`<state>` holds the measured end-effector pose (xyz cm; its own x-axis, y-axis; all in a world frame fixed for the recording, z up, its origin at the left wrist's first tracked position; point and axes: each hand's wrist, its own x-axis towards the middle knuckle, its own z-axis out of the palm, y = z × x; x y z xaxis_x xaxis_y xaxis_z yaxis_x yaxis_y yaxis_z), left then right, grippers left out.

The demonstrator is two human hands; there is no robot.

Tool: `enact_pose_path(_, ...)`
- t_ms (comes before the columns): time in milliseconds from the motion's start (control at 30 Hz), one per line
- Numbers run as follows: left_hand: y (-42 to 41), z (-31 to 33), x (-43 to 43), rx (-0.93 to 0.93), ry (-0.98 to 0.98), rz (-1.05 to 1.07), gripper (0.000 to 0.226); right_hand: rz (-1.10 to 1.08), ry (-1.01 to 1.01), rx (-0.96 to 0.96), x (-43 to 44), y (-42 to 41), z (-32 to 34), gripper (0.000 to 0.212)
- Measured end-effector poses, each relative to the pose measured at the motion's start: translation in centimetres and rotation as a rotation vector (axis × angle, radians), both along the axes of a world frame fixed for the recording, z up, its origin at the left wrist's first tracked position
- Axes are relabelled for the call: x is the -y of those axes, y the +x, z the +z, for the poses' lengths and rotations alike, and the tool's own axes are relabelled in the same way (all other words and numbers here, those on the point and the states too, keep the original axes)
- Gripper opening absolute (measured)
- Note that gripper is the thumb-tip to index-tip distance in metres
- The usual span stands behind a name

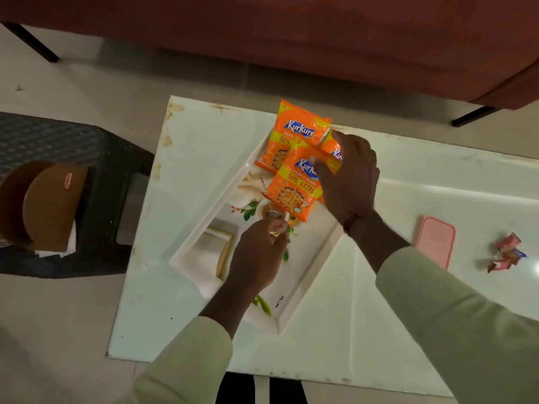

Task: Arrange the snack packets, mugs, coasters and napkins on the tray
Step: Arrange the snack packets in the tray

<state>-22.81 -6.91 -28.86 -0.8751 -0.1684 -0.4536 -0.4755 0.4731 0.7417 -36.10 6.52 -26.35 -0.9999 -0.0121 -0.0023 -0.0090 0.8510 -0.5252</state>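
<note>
White glossy tabletop [379, 316] is filling the centre of the view, with a rust-red sofa [291, 39] beyond its far edge and pale floor around it. A white rectangular plastic tray [309, 275] is lying diagonally on the tabletop.

Three orange foil snack packets are overlapping at the far end of the tray. The rear snack packet [291, 132] is lying partly over the tray's far rim. The front snack packet [294, 188] is lying on top of it, nearer the person. The third snack packet [332, 150] is showing only as a corner behind the right hand.

The right hand [350, 176] is resting over the right edges of the packets, fingers curled and closed on the front snack packet; contact with the third packet cannot be confirmed because the hand is hiding it.

The left hand [256, 255] is hovering over the middle of the tray, just near of the front packet, fingers pinched around what appears to be a thin metal spoon [268, 199], whose handle is pointing toward the packets.

A folded white napkin on a cream square coaster [215, 252] is sitting in the tray's left corner, just left of the left hand.

A pink flat case [436, 242] and crumpled sweet wrappers [507, 252] are lying on the tabletop, well right of the tray. A brown napkin holder [46, 205] is standing on a dark stool [87, 158] to the left.
</note>
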Motion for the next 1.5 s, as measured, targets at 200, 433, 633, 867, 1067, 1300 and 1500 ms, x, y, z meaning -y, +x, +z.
enact_pose_path(200, 1.4, 2.4, 1.1, -0.319, -0.552, -0.23, 0.047, -0.007, 0.117, -0.065, -1.4, 8.2, 0.2, 0.07)
enact_pose_path(433, 3.3, 6.6, 3.3, -0.294, -0.801, -0.364, 0.069, 0.065, 0.243, -0.016, -2.5, 13.8, 4.5, 0.083)
enact_pose_path(633, 7.3, 13.0, 4.0, -0.299, -0.791, -0.41, 0.072, 0.072, 0.312, 0.037, -3.6, 17.5, 11.9, 0.082)
enact_pose_path(867, 11.6, 19.9, 3.6, -0.288, -0.737, -0.415, 0.077, 0.063, 0.35, 0.036, -4.9, 22.1, 20.0, 0.081)
enact_pose_path(1067, 14.3, 24.8, 3.0, -0.309, -0.74, -0.454, 0.076, 0.046, 0.362, 0.014, -6.1, 25.7, 24.5, 0.081)
enact_pose_path(1300, 17.1, 28.4, 2.1, -0.336, -0.793, -0.438, 0.074, 0.077, 0.328, -0.022, -6.9, 29.4, 27.2, 0.082)
enact_pose_path(1500, 20.7, 30.5, 1.5, -0.341, -0.787, -0.4, 0.075, 0.098, 0.296, -0.04, -7.0, 32.5, 28.3, 0.084)
